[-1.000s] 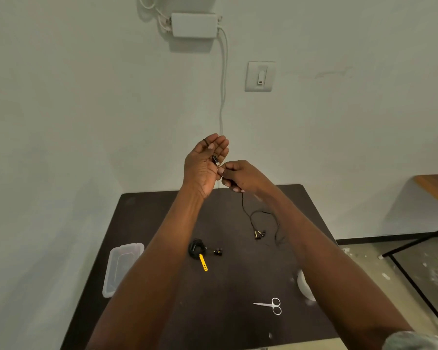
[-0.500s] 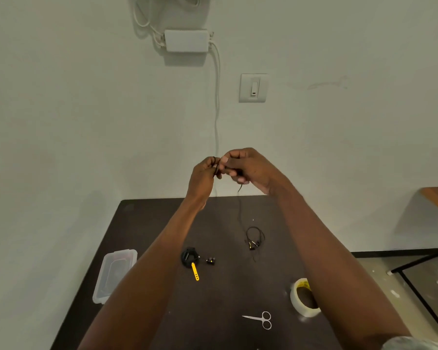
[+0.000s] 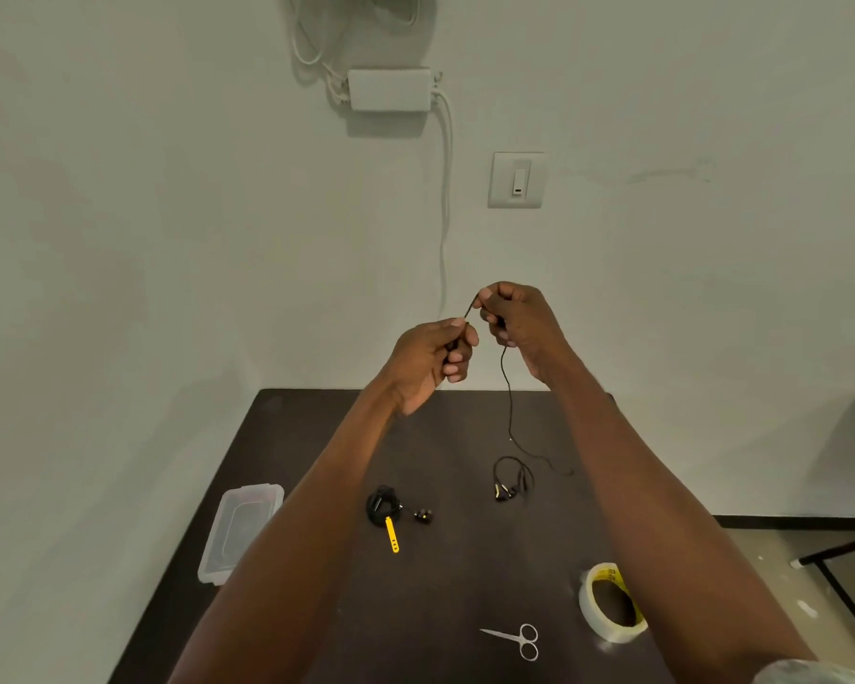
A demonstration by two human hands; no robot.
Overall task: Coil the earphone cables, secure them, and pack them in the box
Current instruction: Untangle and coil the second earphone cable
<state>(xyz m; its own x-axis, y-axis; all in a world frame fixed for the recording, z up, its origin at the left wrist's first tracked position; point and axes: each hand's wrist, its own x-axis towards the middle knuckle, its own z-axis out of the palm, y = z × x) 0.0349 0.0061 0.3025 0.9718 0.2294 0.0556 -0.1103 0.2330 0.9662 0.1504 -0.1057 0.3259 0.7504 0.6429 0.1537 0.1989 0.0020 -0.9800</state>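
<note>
Above the table's [image 3: 317,634] far edge, you hold both hands raised in front of the wall. Your left hand [image 3: 428,360] has its fingers curled, pinching one end of the black cable [image 3: 507,397] between thumb and forefinger. Your right hand [image 3: 517,320], just beside and slightly higher, pinches the same cable with curled fingers, so a short stretch runs between the two hands. From your right hand the cable hangs down to the table, ending at the earbuds [image 3: 507,491]. Left of those lies a coiled earphone [image 3: 381,506] with a yellow tie [image 3: 392,535]. At the table's left edge sits the clear box [image 3: 240,533]. Near you lie scissors [image 3: 517,640] and a tape roll [image 3: 610,604].
</note>
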